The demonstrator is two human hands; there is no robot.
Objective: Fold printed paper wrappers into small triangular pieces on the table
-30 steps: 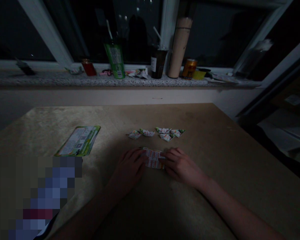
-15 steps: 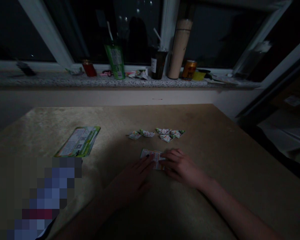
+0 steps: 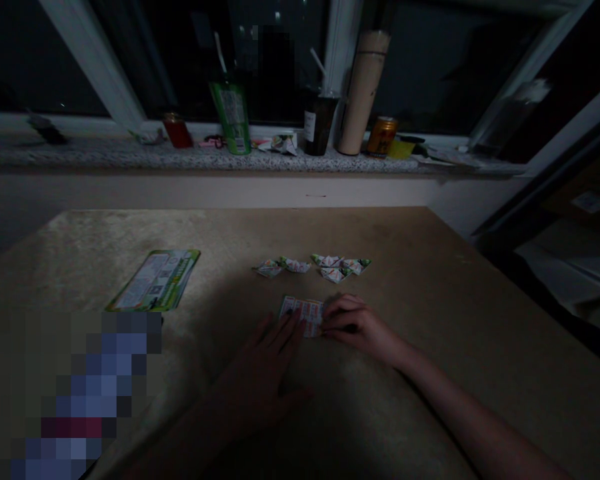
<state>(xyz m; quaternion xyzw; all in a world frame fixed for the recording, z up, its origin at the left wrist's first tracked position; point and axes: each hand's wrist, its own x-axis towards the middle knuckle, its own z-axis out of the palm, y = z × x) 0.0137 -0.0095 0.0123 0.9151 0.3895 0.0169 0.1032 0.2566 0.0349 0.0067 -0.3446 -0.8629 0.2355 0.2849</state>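
Observation:
A small printed sheet of paper (image 3: 309, 316) lies on the tan table (image 3: 220, 233) between my hands. My left hand (image 3: 267, 357) rests flat with fingers stretched, its fingertips on the paper's left part. At the paper's right edge, the fingers and thumb of my right hand (image 3: 357, 323) are pinched together on it. Just beyond the paper lie several small folded paper pieces: a left pair (image 3: 283, 266) and a right cluster (image 3: 340, 267). They are white with green and orange print.
A green-edged stack of printed sheets (image 3: 155, 281) lies at the left, beside a pixelated patch (image 3: 105, 380). Along the granite sill (image 3: 275, 161) stand a green cup with a straw (image 3: 233, 117), a dark cup (image 3: 320, 127), a tall flask (image 3: 363, 93), an orange can (image 3: 381, 137) and a red jar (image 3: 177, 131).
My right hand's fingers have drawn from lying over the paper to a pinch at its right edge. My left hand has slid slightly left and its thumb has spread out.

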